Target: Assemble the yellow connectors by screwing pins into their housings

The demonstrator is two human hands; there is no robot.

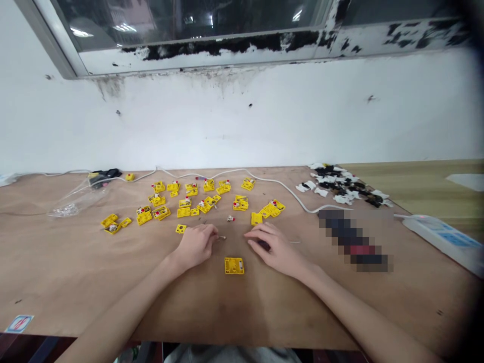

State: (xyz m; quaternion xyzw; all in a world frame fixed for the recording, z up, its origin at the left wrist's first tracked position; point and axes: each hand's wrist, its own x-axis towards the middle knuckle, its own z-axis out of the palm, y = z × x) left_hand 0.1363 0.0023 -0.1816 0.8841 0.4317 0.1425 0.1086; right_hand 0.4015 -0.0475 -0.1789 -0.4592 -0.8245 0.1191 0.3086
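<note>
My left hand [196,245] is closed in a pinch above the table, left of centre. A small thin piece with a pale tip [223,237] pokes out from its fingertips; its kind is too small to tell. My right hand [275,248] curls over a dark handle [263,245], partly hidden by the fingers. Beyond that hand, a thin pale shaft [295,242] shows, like a screwdriver's. Between and nearer than the hands lies an open yellow plastic case half [234,265], hollow side up. A small white part with a red end [230,218] lies just beyond the hands.
Several yellow cases with red and white parts [204,204] spread across the back. At right are a pile of black and white pieces [342,184], a blurred patch [355,242] and a power strip [446,242]. A white cable [280,182] crosses the table; a clear bag [71,201] lies left.
</note>
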